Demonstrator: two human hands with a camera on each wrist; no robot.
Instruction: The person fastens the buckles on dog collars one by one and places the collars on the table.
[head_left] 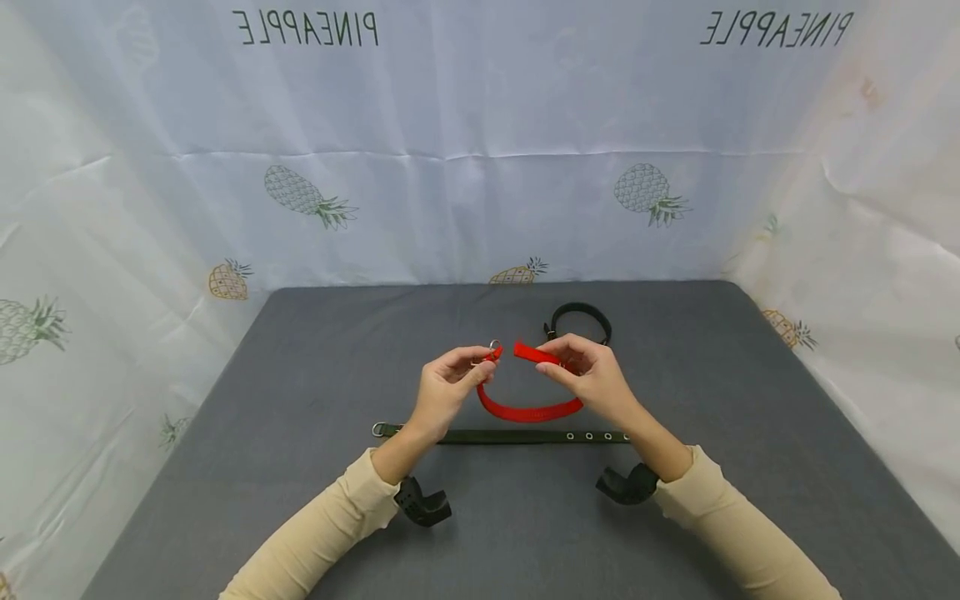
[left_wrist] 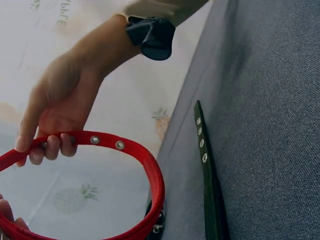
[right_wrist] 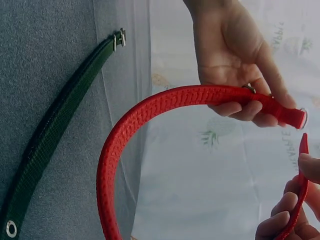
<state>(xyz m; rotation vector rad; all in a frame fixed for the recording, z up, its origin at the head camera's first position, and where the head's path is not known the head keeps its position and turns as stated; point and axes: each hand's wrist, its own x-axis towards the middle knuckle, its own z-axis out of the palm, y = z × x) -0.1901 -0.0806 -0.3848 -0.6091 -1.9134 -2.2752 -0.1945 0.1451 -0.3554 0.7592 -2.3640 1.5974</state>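
Note:
A red pet collar (head_left: 528, 414), bent into an open loop, hangs between both hands above the table. My left hand (head_left: 438, 392) pinches its buckle end between thumb and fingers, with a metal ring (right_wrist: 304, 119) at the tip. The other end, a strap with metal eyelets (left_wrist: 95, 140), is gripped by my right hand (head_left: 597, 383). The strap's tip points toward the buckle end, a small gap apart. In the right wrist view the collar's padded, stitched band (right_wrist: 112, 165) curves below the left hand. The left hand's fingers hide part of the buckle.
Stretched flat across the grey table (head_left: 330, 367), nearer than the red collar, lies a dark green collar (head_left: 510, 437) with eyelets at its right end. A black collar (head_left: 581, 307), closed in a ring, sits behind the right hand. Pineapple-print cloth (head_left: 465, 217) hangs around the table.

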